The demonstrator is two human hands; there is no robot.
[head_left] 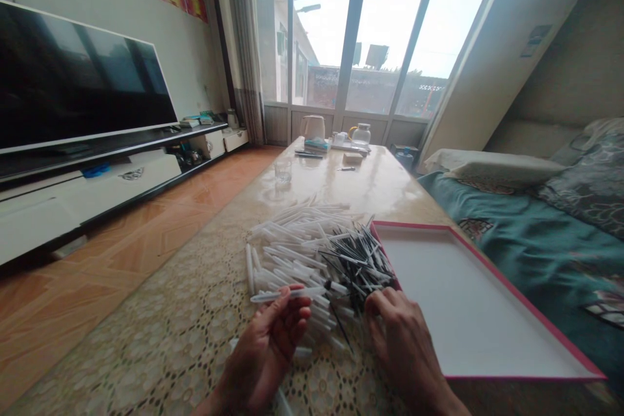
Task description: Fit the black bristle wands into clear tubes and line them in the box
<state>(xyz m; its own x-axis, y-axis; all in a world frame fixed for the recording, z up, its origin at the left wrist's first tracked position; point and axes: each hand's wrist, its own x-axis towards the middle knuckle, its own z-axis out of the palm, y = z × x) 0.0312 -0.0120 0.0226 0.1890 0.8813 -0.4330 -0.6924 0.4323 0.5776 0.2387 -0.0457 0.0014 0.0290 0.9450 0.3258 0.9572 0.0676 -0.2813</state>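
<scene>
Head view, your left hand (280, 331): it sits low at the near edge of the surface (185, 312), fingers curled shut around one clear pen barrel (287, 294), which lies almost level across your fingertips and points right.
Head view, barrel tip: a small dark piece shows at the right end of the held barrel; you cannot tell from here what it is or whether it is seated.
Head view, your right hand (397, 331): it rests palm down just right of the left hand, fingers bent onto the near edge of the refills; you cannot tell whether it has pinched one.
Head view, pen barrels (287, 240): a loose heap of clear barrels lies on the surface just beyond both hands, fanned toward the left and far side.
Head view, black refills (361, 257): a tangle of thin dark refills lies over the right part of the heap, touching the tray's left edge.
Head view, tray (468, 312): a shallow white tray with a red rim lies to the right of the heap, beside your right hand.
Head view, far end of the surface: a drinking glass (283, 170), a pale kettle (312, 127) and a glass jug (361, 134) stand well apart from the heap.
Head view, surroundings: a television (73, 78) stands at the left, a bed (536, 234) at the right.
</scene>
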